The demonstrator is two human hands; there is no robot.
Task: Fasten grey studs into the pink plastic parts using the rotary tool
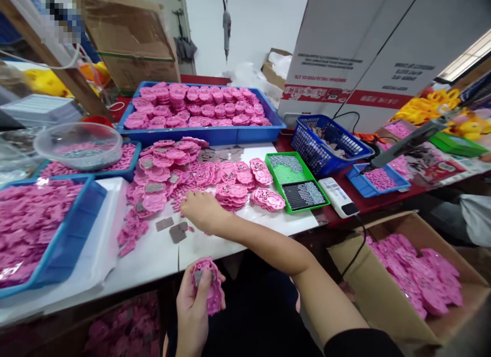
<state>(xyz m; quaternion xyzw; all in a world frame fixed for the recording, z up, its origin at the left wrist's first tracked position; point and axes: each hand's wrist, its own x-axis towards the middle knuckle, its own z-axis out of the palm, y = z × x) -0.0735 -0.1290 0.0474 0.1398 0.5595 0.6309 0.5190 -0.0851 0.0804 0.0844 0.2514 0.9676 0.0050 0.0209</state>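
A long, white-topped worktable (pixel 284 221) spreads beneath and beyond the right hand (pixel 205 211). Farther out, to the right of both hands, stands a tall white cardboard carton (pixel 326 55) with a printed red band. Lower on that side, an open brown cardboard box (pixel 378 300) holds bagged pink parts. Straight beyond the right hand, a long, shallow blue plastic tray (pixel 238 135) carries rows of stacked pink pieces; a deeper blue plastic bin (pixel 76 244) of pink parts sits left of the left hand (pixel 194 300). A blue lattice plastic basket (pixel 307 147) lies beyond and right of the right hand, and nearer to it is a bright green 2-part plastic tray (pixel 290 176) with small grey parts.

The left hand, in front of the table edge, grips a scalloped pink plastic shell (pixel 214 295), its thumb over a grey plate (pixel 198 276) on the shell. The right hand has its fingers curled down at a heap of tiny pink plastic pieces (pixel 178 193); whether they pinch anything cannot be told. Stacked pink face-printed pieces (pixel 231 193) stand just beside that hand. Just left of it lie 2 flat, loose grey plates (pixel 178 233).
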